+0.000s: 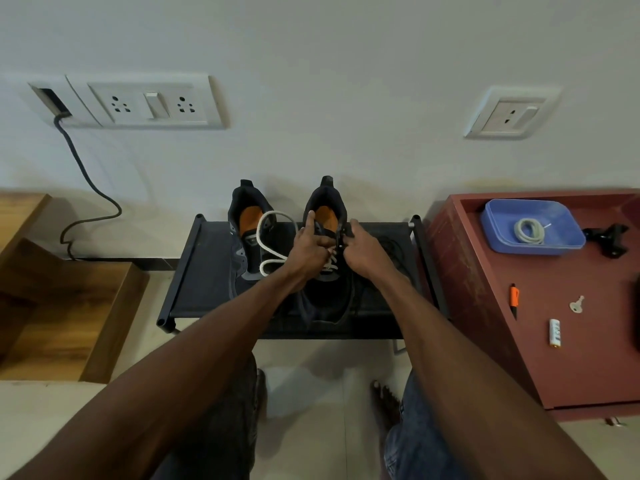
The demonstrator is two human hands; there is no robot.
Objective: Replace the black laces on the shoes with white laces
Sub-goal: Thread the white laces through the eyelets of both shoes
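Shoes sit side by side on a black rack [194, 271] against the far wall. I see my left hand [308, 247] and right hand [363, 249] pinched on the white lace [330, 263] at the right shoe [327, 244]. The left shoe [247, 237] carries a loose white loop [273, 242].

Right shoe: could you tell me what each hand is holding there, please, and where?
Left hand grips the white lace at the right shoe's eyelets, forefinger on the tongue. Right hand pinches the shoe's right eyelet edge.
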